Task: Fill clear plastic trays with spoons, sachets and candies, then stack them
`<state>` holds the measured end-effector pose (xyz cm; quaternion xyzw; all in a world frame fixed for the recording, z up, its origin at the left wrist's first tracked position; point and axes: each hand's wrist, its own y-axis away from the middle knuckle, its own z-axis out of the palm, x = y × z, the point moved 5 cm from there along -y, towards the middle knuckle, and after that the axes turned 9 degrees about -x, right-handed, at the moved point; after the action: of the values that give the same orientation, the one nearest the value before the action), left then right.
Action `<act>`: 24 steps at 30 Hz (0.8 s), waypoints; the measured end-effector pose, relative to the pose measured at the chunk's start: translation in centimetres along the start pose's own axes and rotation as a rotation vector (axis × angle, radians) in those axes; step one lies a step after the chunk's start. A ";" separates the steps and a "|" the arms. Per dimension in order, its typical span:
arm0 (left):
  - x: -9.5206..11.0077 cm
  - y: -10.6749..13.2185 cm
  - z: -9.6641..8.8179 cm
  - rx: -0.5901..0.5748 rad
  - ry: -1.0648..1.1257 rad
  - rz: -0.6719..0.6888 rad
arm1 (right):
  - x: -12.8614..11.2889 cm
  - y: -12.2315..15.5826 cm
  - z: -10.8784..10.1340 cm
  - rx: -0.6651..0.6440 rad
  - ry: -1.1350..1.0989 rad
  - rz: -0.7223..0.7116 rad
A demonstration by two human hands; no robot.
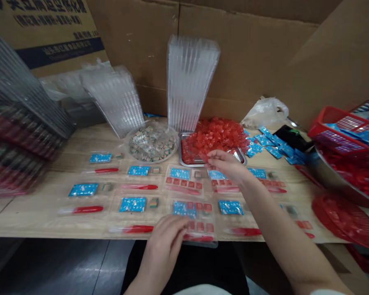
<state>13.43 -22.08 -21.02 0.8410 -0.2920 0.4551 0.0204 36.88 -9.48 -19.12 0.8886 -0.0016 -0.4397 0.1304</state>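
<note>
My right hand (229, 164) reaches over the near edge of a metal tray (182, 157) heaped with red wrapped candies (217, 135); its fingers pinch a red candy. My left hand (169, 237) rests at the front table edge on a clear plastic tray (193, 221) that holds a blue packet and small red squares, fingers curled against it. Rows of similar clear trays (135, 196) lie across the wooden table (30, 213), each with a blue packet (132, 204) and a red pen-like stick (140, 187).
A round clear dish of multicoloured candies (152, 143) stands left of the metal tray. Stacks of empty clear trays (189, 82) lean on the cardboard wall. Loose blue packets (266, 143), a red basket (347, 127) and red lids (344, 217) fill the right. Filled trays pile up far left (15, 135).
</note>
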 end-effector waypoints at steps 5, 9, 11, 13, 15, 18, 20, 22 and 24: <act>1.0 -3.7 0.5 0.133 0.557 -0.248 | -2.7 6.8 4.3 -0.338 -0.697 -0.025; 1.5 -4.0 0.7 0.253 0.400 -0.214 | -3.7 9.1 6.9 -0.315 -0.719 -0.003; 1.7 -2.7 0.4 0.261 0.150 -0.111 | -3.3 9.6 7.2 -0.242 -0.632 -0.039; 1.7 -1.0 0.1 0.216 -0.063 -0.017 | -2.4 9.7 6.7 -0.099 -0.405 -0.086; 1.2 0.7 0.0 0.135 -0.208 0.019 | -2.0 9.4 6.1 0.039 -0.110 -0.135; 0.4 2.2 0.2 -0.013 -0.305 0.054 | -3.0 8.4 7.2 0.033 0.272 -0.222; 0.2 2.5 0.4 -0.044 -0.321 0.083 | -4.5 7.8 9.1 -0.043 0.506 -0.279; 0.2 2.4 0.5 -0.035 -0.329 0.097 | -5.9 7.5 11.0 -0.084 0.704 -0.298; 0.1 2.2 0.6 -0.036 -0.326 0.089 | -6.6 7.5 11.9 -0.100 0.802 -0.290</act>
<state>12.83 -24.11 -21.76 0.8895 -0.3364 0.3077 -0.0321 24.38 -18.65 -19.13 0.9729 0.1954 -0.0726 0.1003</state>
